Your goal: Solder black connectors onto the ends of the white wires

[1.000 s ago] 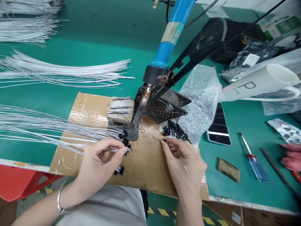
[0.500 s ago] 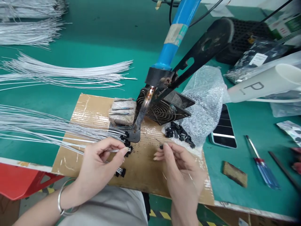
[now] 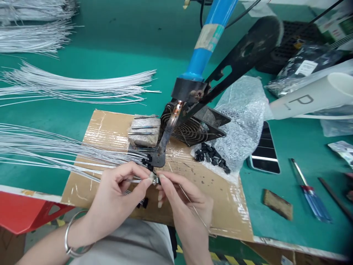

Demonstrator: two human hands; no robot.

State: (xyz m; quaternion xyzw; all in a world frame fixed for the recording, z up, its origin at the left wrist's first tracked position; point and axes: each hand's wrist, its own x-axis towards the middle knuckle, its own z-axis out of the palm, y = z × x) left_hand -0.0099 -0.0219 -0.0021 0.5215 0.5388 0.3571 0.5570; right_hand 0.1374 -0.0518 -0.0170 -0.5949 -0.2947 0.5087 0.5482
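My left hand [image 3: 118,195] pinches the end of a thin white wire [image 3: 82,167] from a bundle fanned out to the left. My right hand [image 3: 182,204] meets it fingertip to fingertip, pressing a small black part [image 3: 156,180] onto the wire end, with a strand of solder wire [image 3: 193,208] running across its fingers. Both hands hover over a taped cardboard sheet [image 3: 110,129], just in front of the tip of a blue-handled soldering iron [image 3: 202,46] fixed in a black stand. A pile of small black parts [image 3: 211,156] lies to the right.
A small fan [image 3: 190,129] and a sponge block [image 3: 143,130] sit behind the iron tip. Bubble wrap [image 3: 239,114], a phone [image 3: 264,154], a screwdriver [image 3: 309,195] and a white tube [image 3: 309,97] lie right. More wire bundles [image 3: 77,86] rest on the green table.
My right hand moved left from the pile of black parts, carrying one part, and now meets my left hand at the wire end. The left hand stayed in place.
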